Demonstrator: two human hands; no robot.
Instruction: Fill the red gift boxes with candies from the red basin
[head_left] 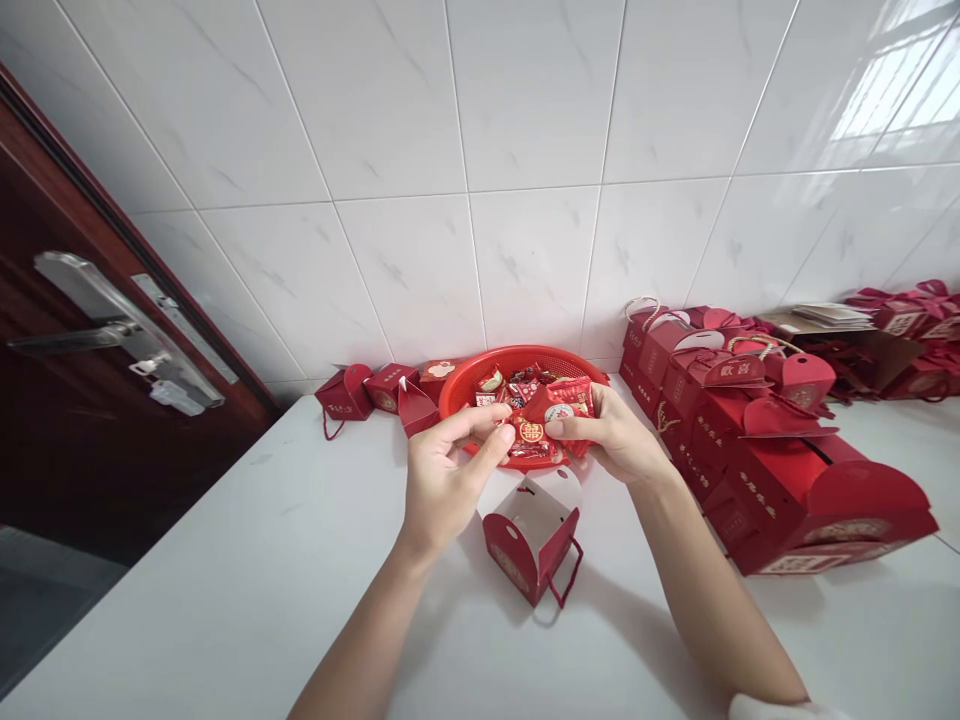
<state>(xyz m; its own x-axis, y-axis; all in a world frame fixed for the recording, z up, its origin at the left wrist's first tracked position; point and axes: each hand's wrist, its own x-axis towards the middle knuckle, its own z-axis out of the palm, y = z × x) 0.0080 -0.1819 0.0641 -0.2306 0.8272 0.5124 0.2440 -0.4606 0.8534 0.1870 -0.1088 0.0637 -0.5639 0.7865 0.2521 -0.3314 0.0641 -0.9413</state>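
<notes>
My left hand and my right hand are held close together over the near rim of a red plastic basket. In the right hand are red candy packets, pinched under the thumb. The left thumb and fingers close on the edge of a red wrapped candy with a gold emblem. More wrapped candies lie in the basket, partly hidden by my hands. Just below my hands stands an open red gift box with a white inside and a dark red cord handle.
Several red gift boxes stand stacked on the right of the white table. Smaller red boxes sit against the tiled wall at left. A cardboard box and ribboned boxes are far right. A wooden door is at left.
</notes>
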